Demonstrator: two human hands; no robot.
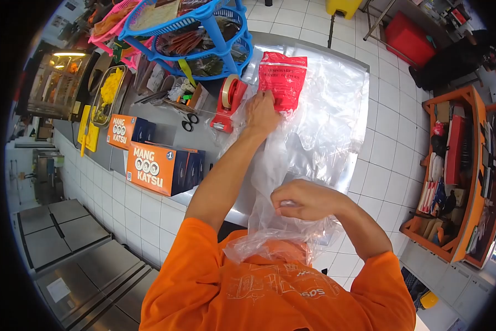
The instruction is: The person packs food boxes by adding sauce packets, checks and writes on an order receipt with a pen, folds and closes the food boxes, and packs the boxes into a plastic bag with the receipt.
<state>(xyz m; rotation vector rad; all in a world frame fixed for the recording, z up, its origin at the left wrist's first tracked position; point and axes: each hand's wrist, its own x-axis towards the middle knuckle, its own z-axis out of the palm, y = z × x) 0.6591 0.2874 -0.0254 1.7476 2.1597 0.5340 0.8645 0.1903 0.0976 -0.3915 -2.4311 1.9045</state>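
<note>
One left hand (263, 113) touched a red packet (284, 81), grip unclear, right hand (303, 199) held clear plastic (261, 212), near the table (173, 129).

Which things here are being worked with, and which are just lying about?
Being worked with:
- red glove packet, left hand at its lower edge
- clear plastic, apparently gripped by the right hand

Apparently just lying about:
- tape dispenser
- scissors
- orange boxes
- blue rack

A printed red glove packet (285, 77) lies on the counter (168, 131); thin, crumpled clear plastic (263, 187) stretches toward the orange shirt (292, 289).
</note>
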